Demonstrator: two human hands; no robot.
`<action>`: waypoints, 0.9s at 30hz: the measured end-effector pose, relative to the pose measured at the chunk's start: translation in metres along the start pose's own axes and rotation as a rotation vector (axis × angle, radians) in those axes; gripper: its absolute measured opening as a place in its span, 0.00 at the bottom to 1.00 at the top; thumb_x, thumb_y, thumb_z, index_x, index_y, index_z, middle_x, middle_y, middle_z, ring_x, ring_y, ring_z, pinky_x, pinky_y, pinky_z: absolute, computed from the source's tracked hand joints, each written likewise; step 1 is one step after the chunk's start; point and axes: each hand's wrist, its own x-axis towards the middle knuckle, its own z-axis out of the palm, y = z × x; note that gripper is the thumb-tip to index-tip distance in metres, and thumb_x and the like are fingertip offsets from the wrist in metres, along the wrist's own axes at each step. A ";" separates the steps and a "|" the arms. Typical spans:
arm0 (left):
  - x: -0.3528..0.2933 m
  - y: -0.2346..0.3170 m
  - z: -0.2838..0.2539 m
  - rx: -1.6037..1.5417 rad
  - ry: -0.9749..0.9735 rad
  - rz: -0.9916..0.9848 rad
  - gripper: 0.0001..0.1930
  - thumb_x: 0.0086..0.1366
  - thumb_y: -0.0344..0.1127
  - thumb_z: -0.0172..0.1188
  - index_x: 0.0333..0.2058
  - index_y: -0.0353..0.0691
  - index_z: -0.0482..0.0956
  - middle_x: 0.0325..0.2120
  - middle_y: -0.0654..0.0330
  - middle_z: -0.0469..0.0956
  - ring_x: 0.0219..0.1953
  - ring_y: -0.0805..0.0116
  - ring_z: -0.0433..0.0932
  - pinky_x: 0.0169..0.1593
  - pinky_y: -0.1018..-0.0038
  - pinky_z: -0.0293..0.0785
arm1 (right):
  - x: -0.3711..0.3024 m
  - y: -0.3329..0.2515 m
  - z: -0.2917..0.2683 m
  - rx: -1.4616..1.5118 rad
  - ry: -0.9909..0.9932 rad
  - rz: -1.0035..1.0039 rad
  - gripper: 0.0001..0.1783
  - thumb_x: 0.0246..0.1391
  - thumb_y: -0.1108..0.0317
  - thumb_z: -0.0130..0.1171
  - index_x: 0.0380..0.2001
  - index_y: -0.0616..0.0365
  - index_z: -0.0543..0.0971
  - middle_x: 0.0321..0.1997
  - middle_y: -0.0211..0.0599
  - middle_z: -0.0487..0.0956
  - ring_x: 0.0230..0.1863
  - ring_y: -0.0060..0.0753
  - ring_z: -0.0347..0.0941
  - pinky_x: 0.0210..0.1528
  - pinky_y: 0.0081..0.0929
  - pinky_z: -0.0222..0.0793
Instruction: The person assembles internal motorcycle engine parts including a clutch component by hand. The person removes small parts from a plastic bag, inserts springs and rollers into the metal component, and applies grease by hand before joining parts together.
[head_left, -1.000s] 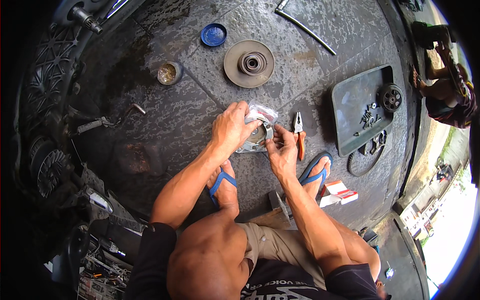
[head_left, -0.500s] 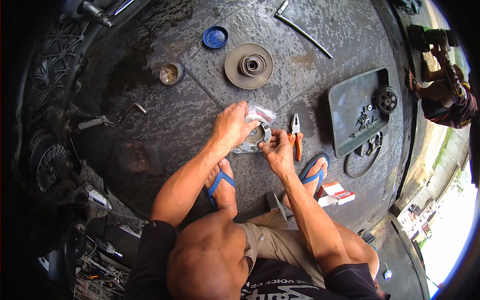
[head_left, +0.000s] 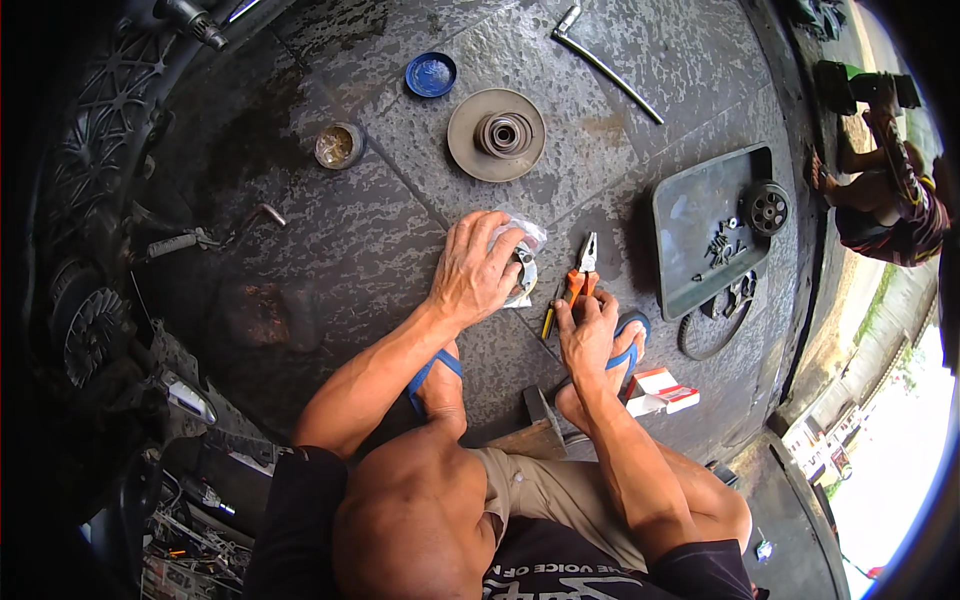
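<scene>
My left hand (head_left: 475,265) is curled over a round metal part (head_left: 524,268) on the ground and hides most of it. Clear plastic wrapping (head_left: 525,232) shows at its far edge. To the right, my right hand (head_left: 588,335) has closed around the orange handles of a pair of pliers (head_left: 586,262), whose jaws point away from me. A thin yellow-and-dark piece (head_left: 548,321) shows left of the handles; I cannot tell what it belongs to. Beyond my hands lies a round pulley plate (head_left: 470,155) with a coiled spring standing at its centre.
Farther off are an open tin (head_left: 339,146), a blue lid (head_left: 430,75) and a long-handled wrench (head_left: 610,70). At right, a dark tray (head_left: 690,290) holds bolts and a black wheel (head_left: 768,208). A red-and-white box (head_left: 660,392) lies by my right foot. Another person (head_left: 890,200) sits far right.
My right hand has left the round metal part and moved right and nearer me, onto the pliers' handles. My left hand has spread farther over the part.
</scene>
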 end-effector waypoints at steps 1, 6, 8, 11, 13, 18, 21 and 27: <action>0.000 0.000 0.001 0.018 0.028 0.024 0.23 0.53 0.30 0.69 0.49 0.41 0.76 0.52 0.53 0.69 0.56 0.48 0.68 0.59 0.55 0.67 | 0.003 -0.002 -0.001 0.027 -0.030 0.048 0.22 0.51 0.58 0.71 0.41 0.66 0.80 0.56 0.58 0.71 0.57 0.60 0.69 0.58 0.48 0.67; -0.009 0.000 0.003 0.021 0.154 0.027 0.16 0.53 0.30 0.67 0.42 0.40 0.78 0.45 0.55 0.73 0.51 0.52 0.72 0.54 0.57 0.69 | 0.010 -0.002 0.003 0.006 -0.012 0.020 0.18 0.55 0.61 0.65 0.41 0.67 0.80 0.50 0.58 0.73 0.51 0.60 0.72 0.56 0.48 0.68; -0.013 0.001 0.001 -0.089 0.063 0.049 0.10 0.54 0.29 0.66 0.36 0.40 0.79 0.37 0.58 0.76 0.43 0.56 0.76 0.48 0.60 0.72 | 0.014 0.000 0.003 0.005 -0.005 0.004 0.17 0.56 0.63 0.61 0.40 0.68 0.79 0.48 0.59 0.74 0.48 0.60 0.72 0.54 0.49 0.68; -0.020 0.006 0.005 -0.184 0.079 0.101 0.08 0.54 0.26 0.65 0.33 0.40 0.78 0.31 0.58 0.77 0.35 0.57 0.78 0.41 0.62 0.74 | 0.017 0.007 -0.012 0.148 -0.023 0.185 0.17 0.60 0.61 0.53 0.33 0.70 0.74 0.38 0.62 0.75 0.40 0.64 0.73 0.48 0.51 0.67; -0.033 0.006 0.010 -0.267 0.061 0.118 0.11 0.53 0.25 0.65 0.37 0.38 0.80 0.33 0.56 0.78 0.33 0.55 0.78 0.39 0.61 0.76 | 0.020 -0.016 -0.042 0.279 -0.223 0.383 0.15 0.60 0.63 0.54 0.33 0.68 0.74 0.30 0.53 0.77 0.28 0.48 0.74 0.35 0.41 0.70; -0.042 0.013 0.013 -0.310 0.033 0.116 0.19 0.54 0.26 0.66 0.46 0.35 0.79 0.39 0.54 0.79 0.37 0.55 0.79 0.43 0.64 0.76 | 0.017 -0.062 -0.102 0.761 -0.761 0.705 0.11 0.52 0.77 0.53 0.41 0.65 0.75 0.29 0.40 0.78 0.25 0.31 0.75 0.27 0.24 0.71; -0.046 0.011 0.022 -0.353 0.015 0.191 0.15 0.53 0.29 0.68 0.40 0.33 0.79 0.38 0.54 0.79 0.39 0.55 0.79 0.43 0.64 0.76 | 0.018 -0.082 -0.118 0.914 -0.900 0.804 0.15 0.49 0.81 0.51 0.43 0.68 0.74 0.34 0.43 0.78 0.34 0.34 0.79 0.33 0.27 0.76; -0.059 0.016 0.022 -0.353 0.038 -0.022 0.17 0.51 0.29 0.70 0.41 0.34 0.77 0.38 0.53 0.79 0.40 0.53 0.80 0.44 0.62 0.77 | 0.034 -0.085 -0.122 1.215 -1.161 0.963 0.25 0.45 0.85 0.48 0.51 0.72 0.73 0.52 0.53 0.77 0.55 0.48 0.78 0.51 0.44 0.81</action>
